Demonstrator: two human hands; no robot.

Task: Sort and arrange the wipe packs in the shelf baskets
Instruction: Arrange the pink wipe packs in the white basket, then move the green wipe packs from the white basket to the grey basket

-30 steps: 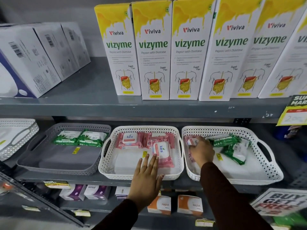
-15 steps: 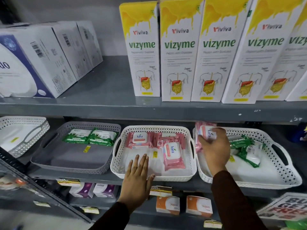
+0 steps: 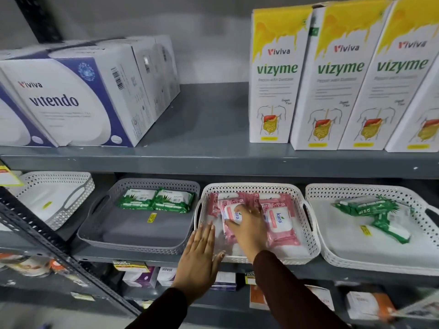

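Observation:
My right hand (image 3: 250, 225) grips a pink wipe pack (image 3: 231, 213) and holds it down inside the middle white basket (image 3: 308, 236), on its left side. Other pink packs (image 3: 278, 219) lie in that basket at the back and right. My left hand (image 3: 198, 260) lies flat and open on the basket's front left corner. Two green wipe packs (image 3: 155, 198) sit side by side at the back of the grey basket (image 3: 133, 243) to the left. Several green packs (image 3: 375, 210) lie jumbled in the right white basket (image 3: 337, 257).
An empty white basket (image 3: 69, 203) stands at the far left. On the shelf above are white and blue boxes (image 3: 71, 98) and tall yellow and white cartons (image 3: 332, 77). Small boxes (image 3: 164, 276) fill the shelf below. A slanted metal shelf post (image 3: 59, 248) crosses the lower left.
My right hand has lifted a pink pack out of the right white basket and carried it left into the middle basket. My left hand stayed on the basket front. The view shifted left.

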